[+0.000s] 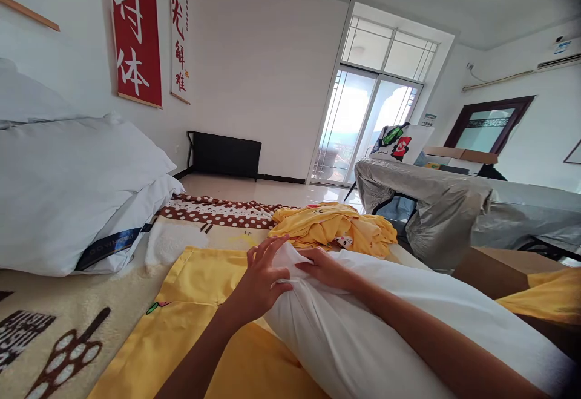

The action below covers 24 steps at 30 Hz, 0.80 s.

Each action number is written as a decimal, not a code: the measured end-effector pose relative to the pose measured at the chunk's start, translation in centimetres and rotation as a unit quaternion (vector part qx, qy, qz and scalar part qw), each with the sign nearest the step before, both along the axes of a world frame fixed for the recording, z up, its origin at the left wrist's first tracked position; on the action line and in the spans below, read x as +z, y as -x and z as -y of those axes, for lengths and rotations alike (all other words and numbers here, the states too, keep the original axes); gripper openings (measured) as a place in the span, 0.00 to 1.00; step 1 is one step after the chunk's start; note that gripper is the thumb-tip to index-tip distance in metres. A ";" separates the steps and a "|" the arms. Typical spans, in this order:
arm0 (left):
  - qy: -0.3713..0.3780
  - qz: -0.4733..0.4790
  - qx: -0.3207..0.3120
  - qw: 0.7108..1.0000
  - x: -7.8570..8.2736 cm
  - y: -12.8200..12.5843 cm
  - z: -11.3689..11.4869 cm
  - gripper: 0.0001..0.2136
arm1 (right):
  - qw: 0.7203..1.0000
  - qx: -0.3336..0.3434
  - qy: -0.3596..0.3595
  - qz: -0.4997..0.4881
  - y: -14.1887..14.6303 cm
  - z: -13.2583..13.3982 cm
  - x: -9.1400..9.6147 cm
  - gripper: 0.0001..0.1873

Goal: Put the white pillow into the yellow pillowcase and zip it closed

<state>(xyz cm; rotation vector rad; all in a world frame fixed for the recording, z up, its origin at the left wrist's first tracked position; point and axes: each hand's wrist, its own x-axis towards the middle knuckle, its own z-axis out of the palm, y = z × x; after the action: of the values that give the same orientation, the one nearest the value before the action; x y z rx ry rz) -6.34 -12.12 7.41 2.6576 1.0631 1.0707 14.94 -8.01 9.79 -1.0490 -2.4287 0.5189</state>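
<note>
A long white pillow (385,320) lies across my lap on the bed. My left hand (263,281) grips its far end, fingers curled into the white fabric. My right hand (327,269) presses on the same end from the other side, and my right forearm rests along the top of the pillow. Under the pillow a flat yellow pillowcase (195,308) is spread on the blanket. A crumpled pile of yellow fabric (333,226) sits just beyond my hands.
Two stacked white pillows (68,193) lie at the left on a cream patterned blanket (54,326). A table under a grey cover (454,208) stands to the right. A brown box (499,272) with yellow cloth is at the right edge. Glass doors (363,126) are at the back.
</note>
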 end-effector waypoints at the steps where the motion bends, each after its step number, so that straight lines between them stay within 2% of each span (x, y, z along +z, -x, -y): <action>1: 0.006 0.001 0.007 1.000 -0.3 -0.2 -0.3 0.08 | 1.000 0.004 -0.009 0.016 0.0 0.6 0.0 0.16; 5: 0.037 0.017 -0.030 0.999 -0.6 -0.5 -0.7 0.07 | 0.998 0.011 -0.028 0.048 0.1 2.0 -0.3 0.11; 8: 0.056 0.037 -0.057 0.996 -0.5 -0.7 -0.4 0.07 | 0.997 -0.022 -0.031 0.064 0.0 1.7 -0.7 0.10; 11: 0.049 0.046 -0.040 0.997 -0.8 -1.0 -0.3 0.08 | 0.996 -0.050 0.010 0.079 -0.3 1.0 -0.2 0.19; 14: 0.056 0.080 -0.042 0.994 -1.6 -1.3 -0.7 0.08 | 0.990 -0.015 0.088 0.105 -0.7 1.1 1.5 0.24; 16: 0.064 0.117 -0.048 0.990 -2.1 -1.5 -1.2 0.07 | 0.983 -0.007 0.107 0.147 -0.5 1.9 2.8 0.30; 19: 0.066 0.160 -0.034 0.984 -2.8 -1.8 -1.8 0.07 | 0.970 -0.036 0.057 0.234 0.8 3.7 3.4 0.43; 22: 0.049 0.179 -0.026 0.982 -3.3 -2.1 -2.1 0.07 | 0.954 -0.089 0.005 0.288 2.7 4.8 2.0 0.54; 24: 0.025 0.179 -0.025 0.983 -3.6 -2.2 -2.2 0.07 | 0.943 -0.136 -0.020 0.303 3.7 5.0 0.4 0.50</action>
<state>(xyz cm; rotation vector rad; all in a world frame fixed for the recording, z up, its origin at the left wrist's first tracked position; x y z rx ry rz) -4.11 -9.97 3.79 2.3154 0.9291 1.4194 11.23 -12.98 10.14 -1.6911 -2.7046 0.0461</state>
